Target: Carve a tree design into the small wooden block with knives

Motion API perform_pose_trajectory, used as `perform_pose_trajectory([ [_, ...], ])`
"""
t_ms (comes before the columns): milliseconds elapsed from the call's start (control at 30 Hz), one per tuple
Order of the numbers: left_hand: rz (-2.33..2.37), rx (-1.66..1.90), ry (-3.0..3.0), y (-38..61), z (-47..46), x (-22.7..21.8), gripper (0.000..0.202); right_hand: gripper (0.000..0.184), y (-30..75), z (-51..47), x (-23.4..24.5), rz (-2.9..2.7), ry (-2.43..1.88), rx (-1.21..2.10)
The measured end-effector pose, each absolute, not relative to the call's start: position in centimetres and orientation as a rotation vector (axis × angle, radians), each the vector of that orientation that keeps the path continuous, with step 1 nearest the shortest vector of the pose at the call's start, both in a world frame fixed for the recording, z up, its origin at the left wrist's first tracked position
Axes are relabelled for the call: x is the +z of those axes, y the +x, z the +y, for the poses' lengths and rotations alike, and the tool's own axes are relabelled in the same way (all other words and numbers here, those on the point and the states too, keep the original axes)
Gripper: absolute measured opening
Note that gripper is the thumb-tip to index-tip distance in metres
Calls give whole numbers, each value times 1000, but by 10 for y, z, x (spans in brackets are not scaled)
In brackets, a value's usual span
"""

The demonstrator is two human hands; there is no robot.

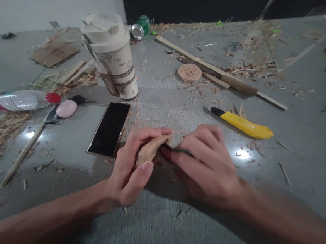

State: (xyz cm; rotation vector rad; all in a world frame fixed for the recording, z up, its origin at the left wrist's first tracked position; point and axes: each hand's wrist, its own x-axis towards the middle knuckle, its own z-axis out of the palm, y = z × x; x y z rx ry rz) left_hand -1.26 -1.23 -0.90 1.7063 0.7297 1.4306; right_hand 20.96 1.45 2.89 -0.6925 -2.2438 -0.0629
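Observation:
My left hand (133,165) is closed around a small piece of light wood (150,149), thumb pressed on its near end. My right hand (207,165) is closed on a thin dark tool (177,150) whose tip lies against the wood; the hand is slightly smeared by motion. Both hands rest low over the grey table (155,222) near its middle. A black phone (110,128) lies flat just left of my left hand.
A yellow utility knife (245,125) lies beyond my right hand. Farther back are a round wooden disc (189,72), a long wooden stick (220,71) and a tilted paper cup (116,57). A plastic bottle (19,100), a pink object (66,108), a green can (140,27) and wood shavings lie around.

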Motion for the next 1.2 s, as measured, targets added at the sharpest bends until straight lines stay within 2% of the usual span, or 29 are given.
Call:
perform_pose_trajectory([
  [67, 729, 1430, 1708, -12, -12, -9, 48, 32, 209, 14, 29, -2289, -658, -53],
  [167, 741, 1445, 1699, -12, -13, -9, 48, 24, 210, 15, 28, -2254, -707, -83],
  [367, 767, 1429, 1708, -13, -13, -10, 47, 21, 211, 16, 30, -2264, -724, -75],
  [533, 754, 1429, 1715, -13, -11, -10, 49, 32, 209, 14, 28, -2275, -681, -63],
  [667, 761, 1430, 1749, -14, -11, -11, 47, 23, 209, 15, 27, -2227, -733, -79],
  [767, 751, 1419, 1757, -14, -11, -11, 48, 32, 209, 15, 28, -2279, -661, -71],
  [900, 757, 1430, 1740, -14, -12, -11, 48, 26, 208, 14, 28, -2242, -722, -82],
  [1000, 753, 1410, 1752, -14, -12, -11, 48, 32, 207, 12, 29, -2264, -675, -56],
  [1200, 747, 1414, 1731, -14, -12, -11, 49, 28, 207, 11, 29, -2293, -695, -80],
])
